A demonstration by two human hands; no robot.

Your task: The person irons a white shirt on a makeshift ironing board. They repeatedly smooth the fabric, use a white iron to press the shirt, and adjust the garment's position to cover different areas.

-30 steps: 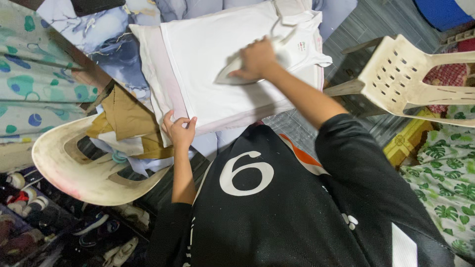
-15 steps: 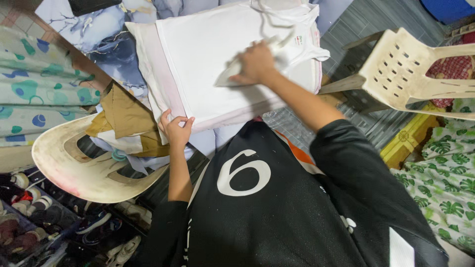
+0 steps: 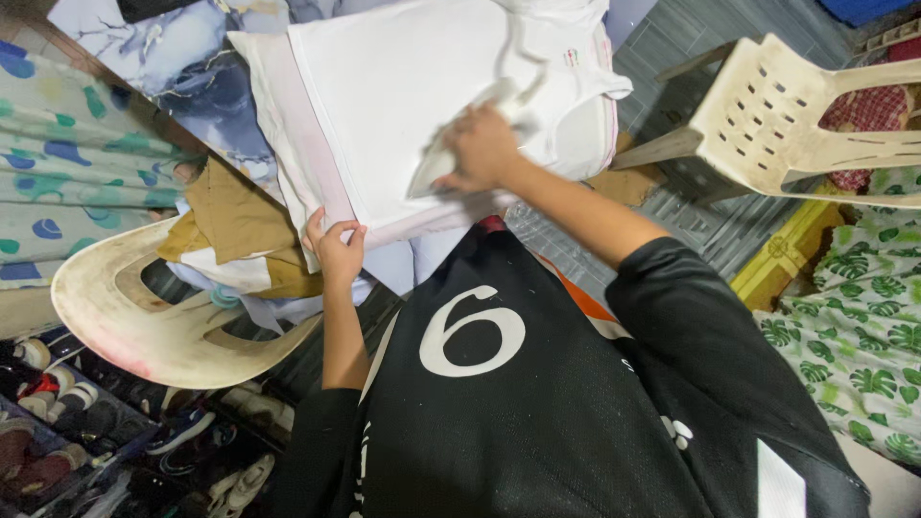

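1. White cotton, a shirt [image 3: 422, 86], lies spread flat at twelve o'clock from the person, on a pale pink-edged cloth [image 3: 288, 125] that pads the surface under it. A blue marbled sheet [image 3: 192, 67] shows beyond at eleven o'clock.

2. Spread flat like that, the shirt gives the iron [image 3: 451, 158] an even face to press on. The iron sits sole-down on the shirt's near edge, its nose pointing toward seven o'clock.

3. Right hand [image 3: 484, 149]: clenched over the iron's handle, fingers wrapped round, knuckles up. Its arm runs back toward four o'clock. A pale cord [image 3: 513, 48] trails from the iron up across the shirt.

4. Left hand [image 3: 336, 245]: at nine o'clock from the iron, pinching the near corner of the cloth between thumb and fingertips. I judge that this grip keeps the fabric taut and stops it from sliding under the iron. The fingers are closed on the edge, not flat upon it.

5. Brown and white clothes [image 3: 230, 230] lie heaped on a worn white plastic chair [image 3: 144, 326] at eight o'clock, just beside the left hand, within easy reach.

6. Another white chair [image 3: 796, 115] lies tipped at two o'clock, well apart from both hands. Shoes [image 3: 115, 432] crowd the floor at seven o'clock; a green leaf-print fabric [image 3: 854, 317] lies at four o'clock.
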